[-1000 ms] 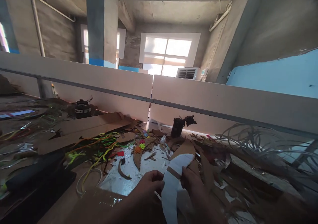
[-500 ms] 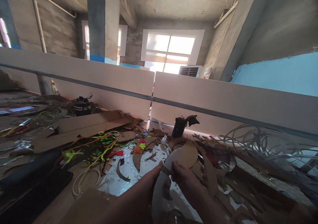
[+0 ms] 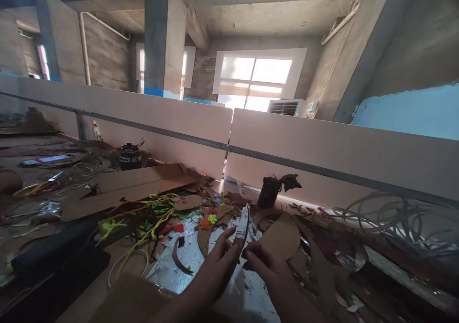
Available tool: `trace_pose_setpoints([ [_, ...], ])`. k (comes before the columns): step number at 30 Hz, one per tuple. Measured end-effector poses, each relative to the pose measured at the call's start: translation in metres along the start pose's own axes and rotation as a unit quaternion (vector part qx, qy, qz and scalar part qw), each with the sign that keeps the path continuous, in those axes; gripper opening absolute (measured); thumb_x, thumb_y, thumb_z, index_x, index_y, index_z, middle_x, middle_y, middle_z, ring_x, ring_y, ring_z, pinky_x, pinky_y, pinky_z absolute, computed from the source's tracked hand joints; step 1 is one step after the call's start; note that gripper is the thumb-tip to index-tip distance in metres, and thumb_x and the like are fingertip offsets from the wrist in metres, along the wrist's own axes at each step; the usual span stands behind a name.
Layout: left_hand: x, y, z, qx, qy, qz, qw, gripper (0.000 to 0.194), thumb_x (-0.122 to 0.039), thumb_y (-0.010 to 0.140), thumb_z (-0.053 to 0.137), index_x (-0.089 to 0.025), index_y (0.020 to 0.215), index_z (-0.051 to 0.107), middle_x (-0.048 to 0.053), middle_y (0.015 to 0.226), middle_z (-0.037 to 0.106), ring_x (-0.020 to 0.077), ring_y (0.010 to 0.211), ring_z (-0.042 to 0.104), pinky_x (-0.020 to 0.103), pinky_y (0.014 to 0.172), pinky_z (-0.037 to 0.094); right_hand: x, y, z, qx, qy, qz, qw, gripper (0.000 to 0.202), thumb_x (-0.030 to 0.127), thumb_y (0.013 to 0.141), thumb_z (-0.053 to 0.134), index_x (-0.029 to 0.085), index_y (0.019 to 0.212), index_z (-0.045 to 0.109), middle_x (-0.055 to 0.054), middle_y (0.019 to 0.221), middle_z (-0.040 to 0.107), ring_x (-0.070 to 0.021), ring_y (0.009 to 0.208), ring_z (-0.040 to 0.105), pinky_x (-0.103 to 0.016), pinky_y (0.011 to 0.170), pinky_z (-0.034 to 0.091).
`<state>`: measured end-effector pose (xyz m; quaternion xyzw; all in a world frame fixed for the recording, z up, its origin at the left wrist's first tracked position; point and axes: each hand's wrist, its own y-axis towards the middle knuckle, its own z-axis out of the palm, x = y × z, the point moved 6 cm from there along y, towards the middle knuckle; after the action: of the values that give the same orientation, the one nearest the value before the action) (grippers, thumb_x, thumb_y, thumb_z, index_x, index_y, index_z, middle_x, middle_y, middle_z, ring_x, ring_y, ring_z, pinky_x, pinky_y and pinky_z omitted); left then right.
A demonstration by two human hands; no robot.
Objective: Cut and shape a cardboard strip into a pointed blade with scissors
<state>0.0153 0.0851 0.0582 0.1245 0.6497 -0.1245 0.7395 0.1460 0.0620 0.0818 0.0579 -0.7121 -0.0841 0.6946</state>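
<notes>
My left hand (image 3: 219, 260) grips a narrow curved piece of cardboard (image 3: 243, 232) between thumb and fingers. The piece stands nearly edge-on, showing a pale printed side and a dark edge. Close to its right edge is my right hand (image 3: 264, 264), fingers curled and thumb and forefinger pinched together. What that pinch holds, if anything, is too small to tell. A rounded brown cardboard piece (image 3: 283, 237) lies just beyond my right hand. Below both hands is a white work surface (image 3: 172, 275) strewn with scraps, with a curved brown strip (image 3: 179, 256) on it.
A black cylindrical container (image 3: 268, 191) stands behind the hands. Green and yellow cords (image 3: 154, 213), small bright flowers (image 3: 211, 219) and a long cardboard sheet (image 3: 143, 182) lie left. Coiled clear tubing (image 3: 380, 213) is at right. A low partition (image 3: 322, 146) runs along the back.
The curved cardboard has turned from nearly face-on to edge-on. My right hand has come off its face to its right edge, and my left hand is more in view. The camera view shifted slightly.
</notes>
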Motion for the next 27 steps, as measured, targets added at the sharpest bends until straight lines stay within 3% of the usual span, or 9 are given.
trace_pose_setpoints([
  [4, -0.009, 0.007, 0.004, 0.018, 0.029, 0.050, 0.998, 0.063, -0.060, 0.086, 0.055, -0.023, 0.138, 0.052, 0.008, 0.114, 0.065, 0.0255, 0.110, 0.057, 0.034, 0.097, 0.041, 0.007, 0.002, -0.006, 0.003, 0.009, -0.010, 1.000, 0.039, 0.059, 0.075, 0.070, 0.020, 0.080, 0.070, -0.002, 0.076, 0.066, -0.0207, 0.076, 0.060, -0.032, 0.071, 0.050],
  [7, -0.020, 0.012, 0.013, 0.016, 0.089, 0.068, 0.994, 0.055, -0.055, 0.090, 0.051, -0.026, 0.135, 0.057, 0.006, 0.133, 0.061, 0.0269, 0.121, 0.052, 0.036, 0.102, 0.040, 0.015, 0.004, -0.016, -0.002, 0.011, -0.012, 1.000, 0.037, 0.057, 0.076, 0.070, 0.020, 0.083, 0.071, -0.002, 0.078, 0.066, -0.0204, 0.078, 0.061, -0.031, 0.073, 0.051],
  [10, -0.031, 0.016, 0.024, 0.010, 0.134, 0.071, 0.988, 0.054, -0.055, 0.091, 0.047, -0.028, 0.137, 0.056, 0.007, 0.124, 0.066, 0.0256, 0.102, 0.060, 0.034, 0.086, 0.050, 0.023, 0.006, -0.028, -0.022, -0.013, -0.007, 1.000, 0.036, 0.057, 0.077, 0.070, 0.022, 0.084, 0.072, -0.002, 0.080, 0.069, -0.0218, 0.080, 0.063, -0.032, 0.074, 0.053],
  [14, -0.044, 0.018, 0.041, 0.033, 0.157, 0.082, 0.984, 0.051, -0.052, 0.094, 0.043, -0.031, 0.139, 0.054, 0.007, 0.121, 0.063, 0.0221, 0.089, 0.061, 0.030, 0.074, 0.050, 0.040, 0.007, -0.045, -0.067, -0.070, -0.032, 0.995, 0.036, 0.059, 0.075, 0.068, 0.024, 0.078, 0.073, -0.004, 0.073, 0.070, -0.0245, 0.074, 0.065, -0.032, 0.064, 0.053],
  [19, -0.055, 0.017, 0.052, 0.035, 0.172, 0.097, 0.980, 0.049, -0.053, 0.095, 0.040, -0.032, 0.137, 0.055, 0.006, 0.114, 0.063, 0.0232, 0.096, 0.059, 0.030, 0.080, 0.048, 0.045, 0.006, -0.060, -0.103, -0.113, -0.005, 0.988, 0.038, 0.059, 0.074, 0.067, 0.022, 0.079, 0.074, -0.004, 0.068, 0.067, -0.0248, 0.070, 0.066, -0.029, 0.052, 0.051],
  [27, -0.056, 0.016, 0.051, 0.034, 0.182, 0.129, 0.974, 0.046, -0.049, 0.097, 0.038, -0.032, 0.136, 0.056, 0.005, 0.112, 0.063, 0.0232, 0.099, 0.058, 0.031, 0.089, 0.045, 0.038, 0.008, -0.057, -0.048, -0.070, -0.001, 0.996, 0.032, 0.052, 0.074, 0.071, 0.021, 0.081, 0.071, -0.004, 0.080, 0.068, -0.0207, 0.072, 0.062, -0.028, 0.057, 0.050],
])
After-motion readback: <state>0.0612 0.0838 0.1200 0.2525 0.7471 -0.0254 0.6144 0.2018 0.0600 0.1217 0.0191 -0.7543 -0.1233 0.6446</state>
